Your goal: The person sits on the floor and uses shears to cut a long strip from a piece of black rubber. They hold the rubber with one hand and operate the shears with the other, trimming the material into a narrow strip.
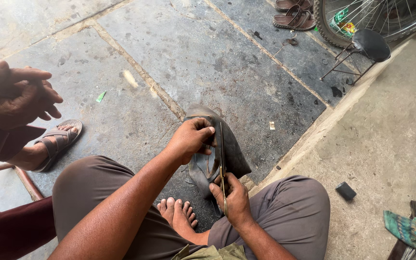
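My left hand (190, 138) grips the upper edge of a dark rubber tube piece (234, 151) held up in front of my knees. My right hand (231, 195) is closed around the handles of long scissors (222, 154). The blades point upward and lie against the rubber just right of my left fingers. I sit on the stone floor with my knees apart and my bare feet (176, 214) between them. Part of the rubber hangs down behind the scissors toward my feet.
Another person sits at the left with clasped hands (13, 94) and a sandalled foot (54, 142). A bicycle wheel (376, 17), a small black stool (364, 48) and sandals (294, 17) are at the top right. A small black block (345, 190) and cloth (410, 228) lie at the right.
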